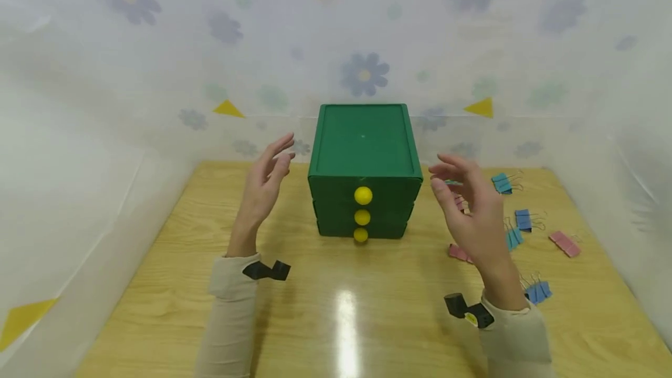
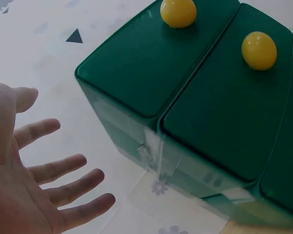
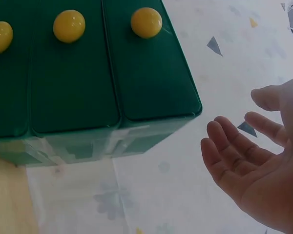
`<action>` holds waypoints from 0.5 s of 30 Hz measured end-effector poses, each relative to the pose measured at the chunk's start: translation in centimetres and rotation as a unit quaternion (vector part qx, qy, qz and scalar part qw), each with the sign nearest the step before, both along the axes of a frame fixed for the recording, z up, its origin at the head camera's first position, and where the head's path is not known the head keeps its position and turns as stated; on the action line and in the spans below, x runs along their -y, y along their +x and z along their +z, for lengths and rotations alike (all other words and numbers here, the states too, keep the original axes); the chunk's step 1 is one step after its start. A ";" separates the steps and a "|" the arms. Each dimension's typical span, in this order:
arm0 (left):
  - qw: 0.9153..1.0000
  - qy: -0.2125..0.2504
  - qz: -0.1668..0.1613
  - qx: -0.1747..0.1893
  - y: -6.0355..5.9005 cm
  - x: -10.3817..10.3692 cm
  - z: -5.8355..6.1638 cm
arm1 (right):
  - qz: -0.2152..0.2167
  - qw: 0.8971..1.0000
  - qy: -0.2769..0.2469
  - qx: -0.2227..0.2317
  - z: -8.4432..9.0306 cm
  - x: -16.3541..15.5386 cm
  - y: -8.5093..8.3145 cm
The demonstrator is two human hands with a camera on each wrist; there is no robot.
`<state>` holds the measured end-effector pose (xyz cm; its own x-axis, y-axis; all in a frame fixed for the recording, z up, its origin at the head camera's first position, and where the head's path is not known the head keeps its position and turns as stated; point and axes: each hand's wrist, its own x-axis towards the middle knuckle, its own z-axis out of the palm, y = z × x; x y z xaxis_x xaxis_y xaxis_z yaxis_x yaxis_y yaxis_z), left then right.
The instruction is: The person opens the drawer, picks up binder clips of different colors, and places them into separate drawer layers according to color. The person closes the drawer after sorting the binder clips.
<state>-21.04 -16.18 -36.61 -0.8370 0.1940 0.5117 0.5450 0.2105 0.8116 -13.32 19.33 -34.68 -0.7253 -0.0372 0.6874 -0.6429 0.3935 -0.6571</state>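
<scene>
A green box with three stacked drawers (image 1: 364, 139) stands on the table, its top lid facing up. Each drawer front has a round yellow knob (image 1: 363, 195), and all the drawers look closed. My left hand (image 1: 265, 182) hovers left of the box, fingers loosely bent and apart from it. On the other side, my right hand (image 1: 475, 209) hangs in the air with relaxed fingers, also not touching the box. Both wrist views show empty palms, with the left hand (image 2: 44, 180) and the right hand (image 3: 259, 165) beside the green drawer fronts (image 3: 154, 73).
Several binder clips lie on the right of the wooden table (image 1: 294, 319), among them a blue one (image 1: 538, 291), a pink one (image 1: 566, 244) and a teal one (image 1: 502, 183). The right hand partly covers some. A flowered white sheet (image 1: 294, 34) stands behind and around.
</scene>
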 end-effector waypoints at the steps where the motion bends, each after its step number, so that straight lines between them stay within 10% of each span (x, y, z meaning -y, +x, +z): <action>1: 1.000 0.004 -0.002 0.008 -0.1 -0.2 -0.1 | 0.007 1.000 -0.002 0.005 -0.1 0.3 0.1; 15: 0.987 0.101 -0.051 0.111 0.0 -2.9 -0.4 | 0.029 1.000 -0.003 -0.009 -1.3 3.4 0.3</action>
<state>-21.01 -13.32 -37.04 -0.9144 0.1951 0.3546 0.3588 -0.0145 0.9333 -13.03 15.97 -36.02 -0.7102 -0.0746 0.7000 -0.6755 0.3522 -0.6478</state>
